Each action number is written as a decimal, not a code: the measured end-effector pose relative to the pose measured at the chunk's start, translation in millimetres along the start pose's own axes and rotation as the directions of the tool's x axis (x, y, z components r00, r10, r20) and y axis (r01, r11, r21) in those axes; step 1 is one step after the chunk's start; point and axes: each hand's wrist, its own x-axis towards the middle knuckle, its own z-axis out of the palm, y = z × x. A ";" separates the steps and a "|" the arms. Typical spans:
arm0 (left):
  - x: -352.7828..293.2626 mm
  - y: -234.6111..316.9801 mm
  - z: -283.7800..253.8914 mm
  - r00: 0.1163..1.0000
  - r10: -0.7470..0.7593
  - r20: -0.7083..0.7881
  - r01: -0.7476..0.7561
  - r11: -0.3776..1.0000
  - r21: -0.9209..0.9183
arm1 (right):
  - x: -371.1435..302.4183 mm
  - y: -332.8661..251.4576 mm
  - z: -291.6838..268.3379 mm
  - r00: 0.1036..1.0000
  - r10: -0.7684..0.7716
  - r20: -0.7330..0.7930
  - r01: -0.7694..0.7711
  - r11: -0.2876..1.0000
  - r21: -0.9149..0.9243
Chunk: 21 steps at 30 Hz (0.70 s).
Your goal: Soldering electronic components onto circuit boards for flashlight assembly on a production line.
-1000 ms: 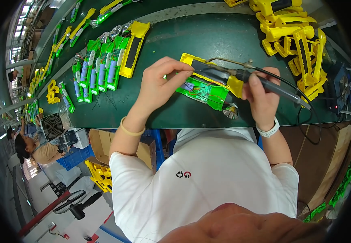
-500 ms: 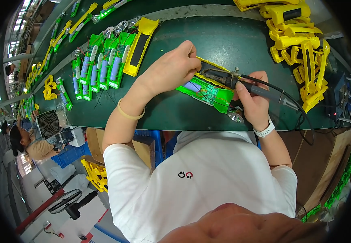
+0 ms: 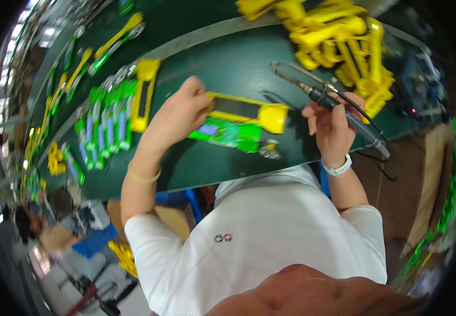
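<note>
My right hand (image 3: 336, 129) is wrapped round a soldering iron (image 3: 317, 96) with a thin curved metal tube clamped along it. The iron's tip points up and left, clear of the work. My left hand (image 3: 178, 113) is closed at the left end of a yellow lamp casing (image 3: 273, 118) with a dark panel in it. Its fingertips are partly hidden and blurred. Along the casing's near side lies a green lamp half (image 3: 246, 138) with a blue-violet cell, a circuit board and thin red wires. A shiny reflector (image 3: 270, 150) sits by its right end.
Several green lamp halves (image 3: 109, 124) with cells lie in a row at left, beside another yellow casing (image 3: 142, 95). Yellow casings (image 3: 338, 37) are heaped at the back right. A dark soldering station (image 3: 422, 84) stands at far right, and the black cord (image 3: 367, 150) loops below the iron.
The soldering iron has been lifted off the lamp parts and moved right with my right hand. The yellow casing shows more of its face. The whole view has shifted and blurred.
</note>
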 end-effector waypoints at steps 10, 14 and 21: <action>-1.1 10.2 -0.5 0.998 -0.054 0.041 0.053 0.998 0.041 | 60.5 -15.9 -44.7 0.924 -0.235 -0.301 0.146 0.946 -0.289; -0.7 11.8 -2.1 0.998 -0.047 0.052 0.045 0.999 0.031 | 43.8 -22.2 -25.0 0.912 -0.390 -0.127 0.354 0.905 -0.237; -9.9 21.8 -13.3 0.999 -0.049 0.017 0.049 0.999 0.002 | 11.1 11.8 45.9 0.963 0.044 0.264 0.012 0.978 -0.207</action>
